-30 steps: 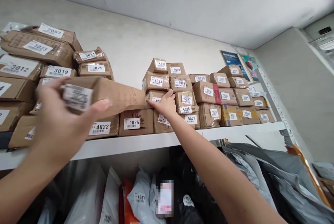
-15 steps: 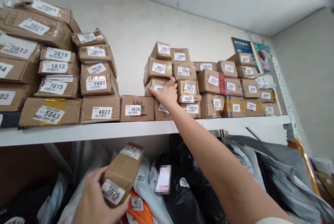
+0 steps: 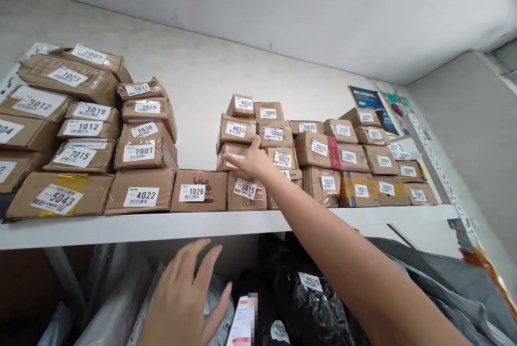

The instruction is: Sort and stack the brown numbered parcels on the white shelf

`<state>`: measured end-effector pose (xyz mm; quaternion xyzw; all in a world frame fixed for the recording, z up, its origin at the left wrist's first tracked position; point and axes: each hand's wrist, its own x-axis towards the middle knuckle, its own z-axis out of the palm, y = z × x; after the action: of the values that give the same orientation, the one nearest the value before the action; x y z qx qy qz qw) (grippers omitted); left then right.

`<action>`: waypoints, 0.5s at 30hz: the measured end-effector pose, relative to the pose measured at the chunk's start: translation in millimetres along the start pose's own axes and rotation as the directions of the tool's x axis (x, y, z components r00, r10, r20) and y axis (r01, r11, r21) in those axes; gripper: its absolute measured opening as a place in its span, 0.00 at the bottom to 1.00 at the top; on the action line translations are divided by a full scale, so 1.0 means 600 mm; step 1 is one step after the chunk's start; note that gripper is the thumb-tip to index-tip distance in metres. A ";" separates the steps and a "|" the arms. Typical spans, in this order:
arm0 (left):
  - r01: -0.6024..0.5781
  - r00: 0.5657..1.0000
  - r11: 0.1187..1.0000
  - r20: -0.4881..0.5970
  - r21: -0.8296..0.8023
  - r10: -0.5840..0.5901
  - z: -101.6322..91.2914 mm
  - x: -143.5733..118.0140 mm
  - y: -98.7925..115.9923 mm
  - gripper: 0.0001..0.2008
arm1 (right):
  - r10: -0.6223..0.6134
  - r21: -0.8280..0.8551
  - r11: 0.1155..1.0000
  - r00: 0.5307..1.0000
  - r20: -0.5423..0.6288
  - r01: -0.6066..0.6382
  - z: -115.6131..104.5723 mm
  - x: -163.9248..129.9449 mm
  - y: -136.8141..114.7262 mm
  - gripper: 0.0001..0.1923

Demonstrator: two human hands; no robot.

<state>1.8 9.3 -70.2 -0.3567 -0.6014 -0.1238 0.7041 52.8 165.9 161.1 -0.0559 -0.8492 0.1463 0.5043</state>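
Observation:
My right hand point(image 3: 251, 159) reaches up to the white shelf point(image 3: 161, 226) and rests its fingers on a small cardboard box point(image 3: 231, 155) in the middle stack, under the box labelled 4033 point(image 3: 236, 129) and above the box labelled 3015 point(image 3: 245, 191). It grips nothing. My left hand point(image 3: 186, 298) is low in front, below the shelf, fingers spread and empty, hovering over plastic mail bags point(image 3: 242, 319). The box it held earlier is out of sight.
Labelled cardboard boxes fill the shelf: a tall pile at the left with 5043 point(image 3: 56, 196) and 4022 point(image 3: 139, 191), then 1026 point(image 3: 197, 191), and lower stacks to the right point(image 3: 363, 157). Black and grey parcel bags point(image 3: 315, 303) lie below. A slotted metal upright point(image 3: 440, 174) stands at the right.
My left hand brought a long cardboard box down from shelf height to below the shelf and let it go; it is now empty. My right hand stayed on the middle stack.

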 end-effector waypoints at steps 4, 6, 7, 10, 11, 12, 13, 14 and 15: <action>-0.017 0.997 1.000 -0.078 0.002 0.017 0.009 0.152 0.016 0.21 | -0.111 -0.013 0.994 0.993 0.036 0.111 -0.043 -0.006 0.023 0.48; 0.143 0.989 0.990 0.034 -0.006 -0.143 0.042 0.198 0.031 0.30 | -0.156 -0.137 0.979 0.987 -0.042 0.149 -0.050 -0.014 0.034 0.34; 0.257 0.961 0.966 0.101 -0.001 -0.256 0.061 0.213 0.041 0.36 | -0.197 -0.213 0.961 0.976 -0.088 0.175 -0.051 -0.019 0.040 0.27; 0.519 0.837 0.855 0.191 0.023 -0.513 0.112 0.236 0.076 0.47 | -0.333 -0.363 0.899 0.921 -0.201 0.245 -0.046 -0.031 0.062 0.15; 0.562 0.812 0.827 0.180 0.016 -0.555 0.124 0.240 0.087 0.49 | -0.355 -0.368 0.893 0.908 -0.224 0.258 -0.044 -0.033 0.071 0.13; 0.590 0.797 0.807 0.160 0.001 -0.583 0.133 0.243 0.097 0.51 | -0.358 -0.357 0.897 0.903 -0.239 0.261 -0.043 -0.034 0.080 0.13; 0.616 0.781 0.788 0.143 -0.017 -0.608 0.138 0.246 0.105 0.52 | -0.350 -0.335 0.905 0.905 -0.241 0.261 -0.043 -0.034 0.089 0.13; 0.641 0.763 0.766 0.134 -0.037 -0.632 0.142 0.249 0.111 0.52 | -0.338 -0.307 0.915 0.911 -0.236 0.260 -0.043 -0.033 0.098 0.13; 0.665 0.744 0.745 0.132 -0.056 -0.655 0.143 0.253 0.116 0.51 | -0.325 -0.279 0.925 0.918 -0.228 0.258 -0.044 -0.031 0.105 0.12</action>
<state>15.9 153.3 49.2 -0.1614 -0.7175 -0.3761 0.5636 81.7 226.5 138.0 -0.0087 -0.7825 -0.0452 0.6209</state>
